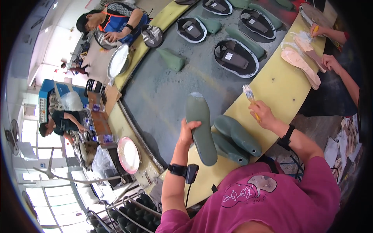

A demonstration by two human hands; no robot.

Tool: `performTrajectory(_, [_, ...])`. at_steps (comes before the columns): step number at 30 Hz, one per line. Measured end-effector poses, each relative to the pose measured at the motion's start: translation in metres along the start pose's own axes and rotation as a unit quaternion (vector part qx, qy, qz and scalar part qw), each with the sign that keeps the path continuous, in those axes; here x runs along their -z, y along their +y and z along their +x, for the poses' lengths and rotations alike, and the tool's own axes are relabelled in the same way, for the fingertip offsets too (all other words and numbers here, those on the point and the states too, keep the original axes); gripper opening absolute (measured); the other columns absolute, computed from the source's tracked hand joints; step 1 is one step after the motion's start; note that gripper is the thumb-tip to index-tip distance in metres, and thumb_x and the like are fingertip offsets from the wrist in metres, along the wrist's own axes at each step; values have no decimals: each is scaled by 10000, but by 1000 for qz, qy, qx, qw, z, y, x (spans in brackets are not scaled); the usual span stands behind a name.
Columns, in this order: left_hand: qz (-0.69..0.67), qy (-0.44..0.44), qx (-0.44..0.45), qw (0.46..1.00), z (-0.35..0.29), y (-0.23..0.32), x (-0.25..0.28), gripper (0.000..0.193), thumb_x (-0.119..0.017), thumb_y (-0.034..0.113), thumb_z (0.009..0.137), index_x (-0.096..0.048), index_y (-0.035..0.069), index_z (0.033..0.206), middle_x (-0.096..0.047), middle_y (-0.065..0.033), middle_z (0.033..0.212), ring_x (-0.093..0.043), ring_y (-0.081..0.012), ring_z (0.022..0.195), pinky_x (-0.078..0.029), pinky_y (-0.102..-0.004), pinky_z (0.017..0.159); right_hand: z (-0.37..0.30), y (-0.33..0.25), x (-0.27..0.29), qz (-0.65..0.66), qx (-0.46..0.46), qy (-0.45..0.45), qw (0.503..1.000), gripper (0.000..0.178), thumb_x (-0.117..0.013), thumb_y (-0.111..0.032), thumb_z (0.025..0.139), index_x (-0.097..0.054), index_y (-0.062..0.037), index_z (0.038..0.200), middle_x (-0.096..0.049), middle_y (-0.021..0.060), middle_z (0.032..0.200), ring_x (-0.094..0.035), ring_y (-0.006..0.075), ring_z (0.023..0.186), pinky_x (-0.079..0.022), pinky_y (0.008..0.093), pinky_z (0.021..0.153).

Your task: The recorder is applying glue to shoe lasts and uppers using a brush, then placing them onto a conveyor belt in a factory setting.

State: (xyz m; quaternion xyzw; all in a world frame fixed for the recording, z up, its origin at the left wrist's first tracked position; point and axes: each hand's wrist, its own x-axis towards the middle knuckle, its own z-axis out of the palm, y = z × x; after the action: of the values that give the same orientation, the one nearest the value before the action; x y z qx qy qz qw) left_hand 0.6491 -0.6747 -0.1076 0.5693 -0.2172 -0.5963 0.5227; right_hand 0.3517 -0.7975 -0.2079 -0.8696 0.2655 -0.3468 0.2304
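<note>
Green shoe last [203,134]: held up above the yellow plank [272,91], over its far edge, flat sole side facing the camera, toe away from the wearer. Looks like hard moulded plastic, so expect stiff, middling weight, not fragile. Smooth skin, could slip or twist if pinched lightly. Whitish patch at the toe may be wet or tacky; can't confirm. Best hold: sides at the narrow waist, clear of that patch.

Left hand [187,132]: clamped on the last at its left edge near mid-length. Thumb lies across the sole face; the other fingers go behind, hidden, so can't tell their spread.

Right hand [265,115]: above the plank, to the right of the last. Fingers curled together round the handle of a paintbrush [252,103], white-loaded bristles pointing up and away. Not touching the last.

Two more green lasts [236,134] rest side by side on the plank. Beyond the plank, black shoe uppers [255,66] with white-coated rims sit on the grey bench top [163,95].
</note>
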Motion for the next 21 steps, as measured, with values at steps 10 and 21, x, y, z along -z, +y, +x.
performTrajectory(10, [80, 139, -12, 987, 210, 12, -10, 407, -606, 63, 695, -481, -35, 1069, -576, -151, 903, -591, -262, 792, -499, -388, 670, -30, 18, -11, -58, 19, -100, 993, 266, -543, -90, 739, -564, -66, 1004, -537, 195, 1052, -523, 349, 994, -429, 427, 847])
performTrajectory(21, [447, 162, -150, 867, 217, -57, -13, 609, -621, 281, 785, -381, -91, 1203, -476, -316, 1122, -456, -452, 1064, -382, -448, 915, -29, 21, -13, -47, 12, -101, 994, 285, -540, -92, 753, -553, -71, 1036, -530, 190, 1087, -504, 346, 1055, -424, 429, 859])
